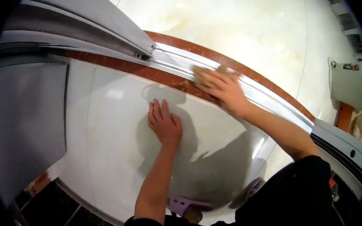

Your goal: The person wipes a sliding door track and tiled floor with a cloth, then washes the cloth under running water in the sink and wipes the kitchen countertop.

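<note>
My right hand (226, 88) presses a tan cloth (202, 76) against the silvery sliding-door track (264, 98). The cloth is blurred and bunched under my fingers, so its full shape is hidden. Reddish-brown stone strips (170, 79) run along both sides of the track. Lower and to the left, my left hand (165, 124) leans on the pale tiled floor (119, 130), its fingers stretched out and nothing in it.
Sliding door panels (111, 23) stand at the track's upper left end, and another door edge (343, 148) at its lower right. A grey panel (26, 119) is on the left. Beyond the track at right sits a whitish bin (348, 85). Purple slippers (187, 205) are below me.
</note>
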`<action>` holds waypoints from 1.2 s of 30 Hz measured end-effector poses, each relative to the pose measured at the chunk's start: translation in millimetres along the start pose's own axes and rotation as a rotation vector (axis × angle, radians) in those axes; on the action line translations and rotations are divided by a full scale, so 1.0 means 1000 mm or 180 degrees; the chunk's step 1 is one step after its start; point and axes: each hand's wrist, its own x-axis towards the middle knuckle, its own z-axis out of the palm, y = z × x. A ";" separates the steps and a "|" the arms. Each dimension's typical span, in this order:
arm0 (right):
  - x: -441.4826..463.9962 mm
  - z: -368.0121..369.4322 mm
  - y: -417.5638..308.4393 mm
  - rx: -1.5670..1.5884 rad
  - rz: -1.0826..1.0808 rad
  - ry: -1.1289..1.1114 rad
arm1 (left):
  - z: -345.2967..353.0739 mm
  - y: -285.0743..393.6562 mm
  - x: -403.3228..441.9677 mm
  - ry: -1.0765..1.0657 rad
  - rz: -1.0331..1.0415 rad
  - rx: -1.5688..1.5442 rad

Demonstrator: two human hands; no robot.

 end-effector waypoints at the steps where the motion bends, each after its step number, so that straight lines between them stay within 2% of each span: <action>1: -0.038 -0.018 0.008 -0.0045 -0.0022 0.0079 | 0.000 0.000 -0.001 -0.0014 -0.0005 0.0013; 3: -0.100 -0.058 0.022 0.0086 0.0195 -0.0242 | 0.000 0.001 0.000 -0.0003 0.0055 -0.0053; 5: -0.135 -0.092 0.039 0.0331 0.0791 -0.0906 | 0.000 -0.001 0.000 -0.0030 0.0072 -0.0063; 8: -0.045 -0.114 0.005 0.0728 0.0185 0.0072 | 0.002 -0.001 -0.001 0.0055 0.0104 -0.0053; 9: -0.004 -0.091 0.000 0.1804 -0.0280 0.0336 | 0.000 0.000 -0.001 0.0000 0.0069 -0.0031; 10: 0.025 -0.063 -0.009 0.1794 -0.0401 0.0055 | -0.001 0.001 0.000 -0.0049 0.0037 -0.0005; 11: 0.056 -0.040 -0.020 0.1149 -0.0918 -0.0043 | -0.001 0.001 0.000 -0.0101 -0.0004 0.0023; 12: 0.086 -0.007 -0.033 0.1188 -0.1201 0.0049 | 0.002 -0.003 -0.001 -0.0014 0.0058 0.0045; 13: 0.113 0.027 -0.050 0.0050 -0.1655 0.0252 | 0.002 -0.004 -0.001 -0.0036 0.0026 0.0024; 15: 0.143 0.072 -0.067 -0.0361 -0.1522 0.0450 | 0.002 -0.006 -0.002 -0.0127 0.0002 -0.0054; 16: 0.138 0.076 -0.070 -0.0158 -0.1362 0.0469 | 0.005 -0.007 -0.001 -0.0058 -0.0015 0.0072; 18: 0.118 0.074 -0.062 0.0162 -0.1083 0.0433 | 0.006 -0.007 -0.003 0.0067 0.0087 0.0013; 21: 0.035 0.037 -0.035 0.0105 -0.0914 -0.0085 | 0.005 -0.007 -0.002 0.0058 0.0103 0.0061; 23: -0.049 0.001 -0.022 0.0015 -0.0348 -0.0856 | 0.005 -0.005 -0.002 0.0069 0.0098 0.0038; 25: -0.136 -0.043 -0.005 -0.0293 -0.0067 -0.1468 | 0.000 0.001 -0.001 -0.0025 0.0040 0.0091; 27: -0.220 -0.078 0.000 -0.0480 0.0355 -0.1518 | 0.004 0.000 -0.002 0.0067 0.0099 0.0226; 28: -0.233 -0.107 -0.006 -0.0554 0.0551 -0.2148 | 0.004 0.001 -0.002 0.0070 0.0125 0.0220; 30: -0.248 -0.122 0.003 0.1649 0.0790 -0.1711 | 0.004 0.001 -0.003 0.0109 0.0153 0.0241; 31: -0.205 -0.143 -0.012 0.1527 0.0180 -0.1330 | 0.004 -0.002 -0.008 0.0159 0.0206 0.0192; 33: -0.137 -0.117 -0.005 0.1347 -0.0040 -0.0421 | 0.007 -0.002 -0.005 0.0349 0.0370 0.0060; 34: -0.095 -0.107 -0.001 0.1151 -0.0206 -0.0346 | 0.006 0.002 -0.001 0.0245 0.0269 0.0072; 36: 0.006 -0.053 0.005 0.0867 -0.0801 0.0306 | 0.000 0.006 -0.002 0.0009 0.0046 0.0124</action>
